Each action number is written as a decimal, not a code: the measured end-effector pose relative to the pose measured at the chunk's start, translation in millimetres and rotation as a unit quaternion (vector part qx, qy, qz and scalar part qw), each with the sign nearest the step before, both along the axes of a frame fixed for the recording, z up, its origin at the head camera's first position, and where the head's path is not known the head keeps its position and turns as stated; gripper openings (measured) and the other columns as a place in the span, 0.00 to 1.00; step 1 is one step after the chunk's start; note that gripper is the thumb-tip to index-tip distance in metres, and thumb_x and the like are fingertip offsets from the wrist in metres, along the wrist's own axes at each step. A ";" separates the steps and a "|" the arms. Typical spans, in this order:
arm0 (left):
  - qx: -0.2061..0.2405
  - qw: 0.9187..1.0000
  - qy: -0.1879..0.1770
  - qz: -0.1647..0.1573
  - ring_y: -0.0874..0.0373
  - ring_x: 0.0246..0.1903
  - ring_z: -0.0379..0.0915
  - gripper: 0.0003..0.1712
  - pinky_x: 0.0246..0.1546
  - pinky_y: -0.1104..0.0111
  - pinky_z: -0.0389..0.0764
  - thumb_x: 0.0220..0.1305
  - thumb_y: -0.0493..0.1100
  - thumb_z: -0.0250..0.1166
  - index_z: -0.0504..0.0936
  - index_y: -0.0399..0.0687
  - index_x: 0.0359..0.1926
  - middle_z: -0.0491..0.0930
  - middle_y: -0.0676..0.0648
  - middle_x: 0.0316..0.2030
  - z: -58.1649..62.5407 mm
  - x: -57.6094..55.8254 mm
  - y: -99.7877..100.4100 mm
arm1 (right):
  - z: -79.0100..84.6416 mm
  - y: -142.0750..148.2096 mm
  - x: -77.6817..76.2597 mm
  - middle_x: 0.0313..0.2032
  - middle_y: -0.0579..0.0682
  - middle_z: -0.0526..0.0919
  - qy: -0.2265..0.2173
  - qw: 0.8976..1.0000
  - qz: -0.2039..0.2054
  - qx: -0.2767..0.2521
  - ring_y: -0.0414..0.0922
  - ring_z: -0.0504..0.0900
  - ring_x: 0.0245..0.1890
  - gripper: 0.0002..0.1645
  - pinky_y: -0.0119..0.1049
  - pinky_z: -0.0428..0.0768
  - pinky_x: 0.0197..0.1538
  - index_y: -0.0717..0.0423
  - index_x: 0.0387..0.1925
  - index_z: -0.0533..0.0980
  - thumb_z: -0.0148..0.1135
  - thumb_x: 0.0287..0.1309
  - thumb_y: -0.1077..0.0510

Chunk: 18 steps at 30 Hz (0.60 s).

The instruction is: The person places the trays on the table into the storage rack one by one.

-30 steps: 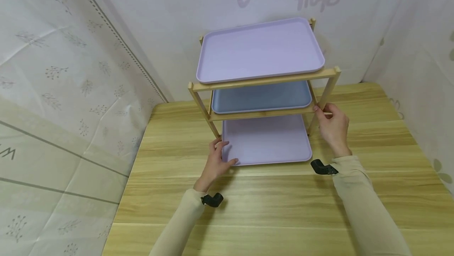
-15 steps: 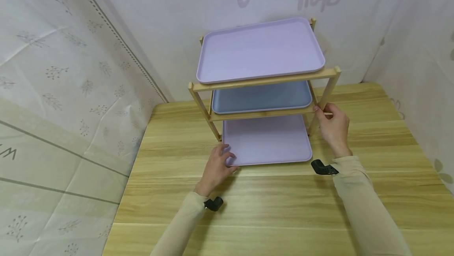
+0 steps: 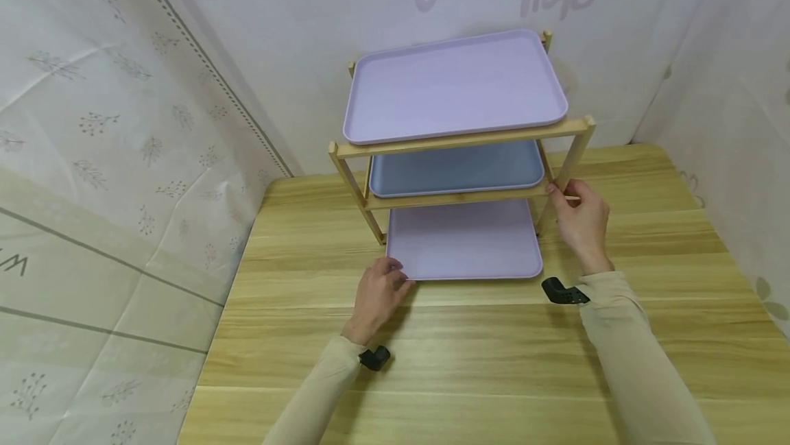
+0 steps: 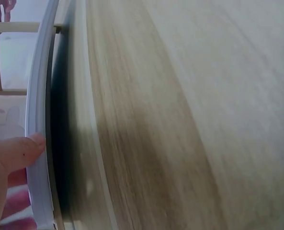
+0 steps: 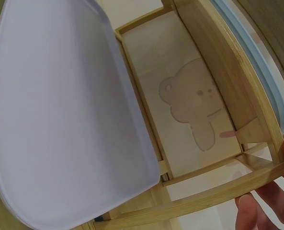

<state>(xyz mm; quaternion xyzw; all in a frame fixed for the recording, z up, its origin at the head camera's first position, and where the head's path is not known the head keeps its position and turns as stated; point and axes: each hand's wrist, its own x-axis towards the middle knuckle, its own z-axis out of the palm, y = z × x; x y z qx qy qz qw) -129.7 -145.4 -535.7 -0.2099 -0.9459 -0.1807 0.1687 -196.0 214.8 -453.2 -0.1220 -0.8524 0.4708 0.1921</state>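
Observation:
A wooden three-tier rack (image 3: 444,199) stands on the table. Its lowest lilac tray (image 3: 469,243) juts out at the front. At that tray's front left corner, my left hand (image 3: 378,294) pinches the rim; in the left wrist view the thumb (image 4: 22,151) lies on the rim (image 4: 36,105) with fingers behind it. My right hand (image 3: 582,222) grips the rack at the right front post, level with the middle shelf. The right wrist view shows its fingers (image 5: 276,206) around the wooden frame (image 5: 204,199). A blue tray (image 3: 457,169) lies on the middle tier, another lilac tray (image 3: 453,88) on top.
The wood-grain table (image 3: 494,363) extends in front of the rack and to both sides. White printed cloth (image 3: 278,33) hangs behind and at the left and right. A black camera mount is on each wrist.
The lowest tray has slid slightly back into the rack. My left hand has shifted from the tray's left side toward its front corner, fingers drawn closer together. The right hand stays put.

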 end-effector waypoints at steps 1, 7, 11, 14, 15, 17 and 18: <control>0.004 1.000 0.000 0.006 0.50 0.43 0.76 0.09 0.43 0.60 0.79 0.49 0.46 0.76 0.87 0.45 0.25 0.81 0.46 0.41 -0.1 0.1 0.5 | -0.1 0.0 0.0 0.41 0.57 0.86 0.000 1.000 0.001 -0.001 0.16 0.71 0.26 0.20 0.15 0.69 0.26 0.58 0.43 0.82 0.58 0.64 0.45; 0.038 0.997 -0.037 0.060 0.44 0.50 0.75 0.11 0.49 0.56 0.78 0.48 0.47 0.77 0.88 0.44 0.25 0.79 0.41 0.50 -0.4 -1.7 3.3 | -0.8 0.2 0.1 0.41 0.57 0.86 0.002 1.000 0.003 -0.008 0.16 0.71 0.26 0.21 0.15 0.70 0.25 0.58 0.43 0.82 0.58 0.64 0.45; 0.065 0.992 -0.076 0.082 0.41 0.54 0.74 0.11 0.52 0.54 0.78 0.49 0.46 0.76 0.88 0.41 0.26 0.74 0.39 0.58 0.7 -3.8 4.8 | -1.6 0.4 -0.4 0.41 0.58 0.86 0.002 1.000 0.003 -0.013 0.16 0.71 0.26 0.21 0.15 0.71 0.23 0.57 0.44 0.82 0.58 0.64 0.45; 0.064 0.991 -0.088 0.083 0.39 0.57 0.73 0.12 0.55 0.54 0.77 0.52 0.45 0.74 0.87 0.39 0.27 0.71 0.37 0.62 1.3 -5.9 6.0 | -2.1 0.7 -0.5 0.42 0.58 0.85 0.002 1.000 0.002 -0.015 0.16 0.71 0.26 0.21 0.15 0.71 0.23 0.57 0.44 0.82 0.58 0.64 0.45; 0.061 0.991 -0.089 0.082 0.39 0.58 0.72 0.12 0.56 0.55 0.77 0.52 0.45 0.74 0.87 0.39 0.27 0.70 0.36 0.63 1.6 -6.6 6.4 | -2.3 0.8 -0.5 0.42 0.58 0.85 0.001 1.000 0.002 -0.015 0.16 0.71 0.26 0.21 0.15 0.71 0.23 0.57 0.45 0.82 0.59 0.64 0.45; 0.054 0.991 -0.091 0.079 0.39 0.59 0.72 0.12 0.58 0.56 0.76 0.53 0.45 0.74 0.87 0.38 0.28 0.71 0.36 0.63 1.8 -8.3 7.6 | -2.2 0.8 -0.5 0.42 0.58 0.85 0.002 1.000 0.002 -0.017 0.16 0.71 0.26 0.20 0.15 0.71 0.24 0.57 0.45 0.82 0.59 0.64 0.45; 0.052 0.992 -0.090 0.078 0.40 0.60 0.72 0.12 0.59 0.57 0.75 0.53 0.45 0.73 0.87 0.37 0.28 0.71 0.35 0.63 1.8 -9.1 8.3 | -2.1 0.6 -0.5 0.42 0.58 0.85 0.003 1.000 0.002 -0.017 0.16 0.71 0.26 0.21 0.15 0.71 0.24 0.57 0.45 0.82 0.59 0.64 0.45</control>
